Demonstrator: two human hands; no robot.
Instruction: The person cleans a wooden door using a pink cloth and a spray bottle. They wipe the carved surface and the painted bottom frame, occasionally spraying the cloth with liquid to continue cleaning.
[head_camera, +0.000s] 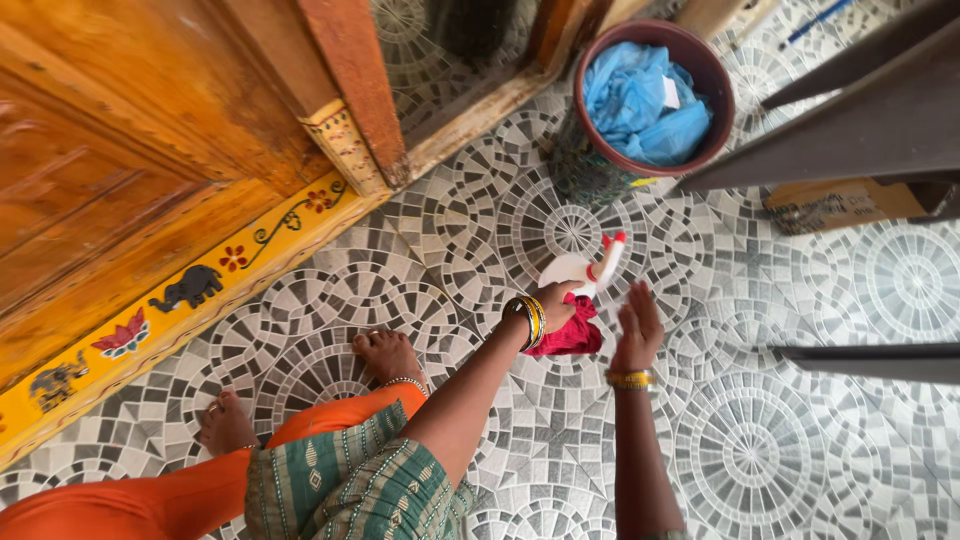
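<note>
While gripping a white spray bottle (580, 271) and red cloth (572, 335), the left hand (556, 305); right hand (637, 328) open, empty, just beside.

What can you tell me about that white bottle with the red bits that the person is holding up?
The spray bottle looks like white plastic, with a red trigger and a red-tipped nozzle pointing up and to the right. It is tilted, held in the air over the patterned tile floor. The left hand grips its lower body together with a bunched red cloth, which hides the base. The right hand is open just beside it, apparently not touching.
</note>
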